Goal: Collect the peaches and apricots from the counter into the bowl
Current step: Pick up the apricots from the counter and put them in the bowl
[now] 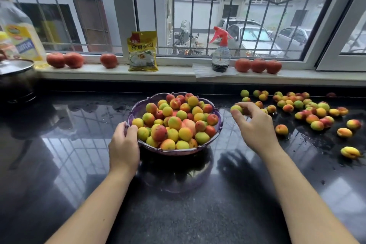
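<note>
A purple translucent bowl [138, 108] stands on the black counter, heaped with several yellow, green and red peaches and apricots [174, 123]. My left hand [123, 144] grips the bowl's near-left rim, thumb over the edge. My right hand [254, 125] hovers just right of the bowl and pinches a small green-yellow fruit [236, 108] between thumb and fingers. Several loose fruits [309, 109] lie scattered on the counter to the right, some further out toward the front right [350, 152].
On the windowsill stand several tomatoes [65, 60], a yellow food packet [143, 51] and a red-topped spray bottle [221, 53]. A lidded pot [15, 77] and an oil bottle [21, 35] sit at the far left. The counter [178, 214] is wet and glossy.
</note>
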`<state>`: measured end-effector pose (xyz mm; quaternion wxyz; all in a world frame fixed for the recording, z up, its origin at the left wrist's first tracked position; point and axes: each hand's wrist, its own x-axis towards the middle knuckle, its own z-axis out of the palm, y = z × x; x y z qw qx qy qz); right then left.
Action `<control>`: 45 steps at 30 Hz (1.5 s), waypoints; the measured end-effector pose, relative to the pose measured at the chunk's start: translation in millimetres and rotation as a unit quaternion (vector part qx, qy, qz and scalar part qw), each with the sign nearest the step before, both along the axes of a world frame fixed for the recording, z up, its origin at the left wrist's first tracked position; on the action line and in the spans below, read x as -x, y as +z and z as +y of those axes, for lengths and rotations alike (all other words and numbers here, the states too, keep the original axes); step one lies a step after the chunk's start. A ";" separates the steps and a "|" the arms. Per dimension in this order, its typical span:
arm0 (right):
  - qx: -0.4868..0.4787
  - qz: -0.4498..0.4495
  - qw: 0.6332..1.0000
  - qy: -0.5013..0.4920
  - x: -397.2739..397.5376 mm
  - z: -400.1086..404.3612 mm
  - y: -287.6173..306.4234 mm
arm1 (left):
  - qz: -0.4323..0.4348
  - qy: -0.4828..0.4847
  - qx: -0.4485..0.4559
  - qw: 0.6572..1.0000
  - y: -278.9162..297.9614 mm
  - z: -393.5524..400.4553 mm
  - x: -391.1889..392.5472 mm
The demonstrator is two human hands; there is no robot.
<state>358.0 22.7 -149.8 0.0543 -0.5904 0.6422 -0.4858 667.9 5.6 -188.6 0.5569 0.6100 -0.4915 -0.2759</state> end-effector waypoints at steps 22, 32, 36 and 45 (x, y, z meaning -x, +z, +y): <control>-0.248 0.088 0.952 -0.155 31.5 -8.1 -31.8 | -0.010 0.007 0.001 1.000 0.1 -0.9 -0.7; -0.295 0.151 0.927 -0.175 34.0 -3.9 -26.7 | -0.011 0.010 0.007 1.000 -0.9 -3.1 -0.2; -0.275 0.125 0.942 -0.148 27.0 -3.0 -24.9 | -0.013 0.013 -0.001 1.000 0.0 -3.0 0.1; 0.035 -0.085 0.991 0.100 -56.6 16.0 6.0 | -0.004 0.001 0.000 1.000 0.3 -0.6 1.3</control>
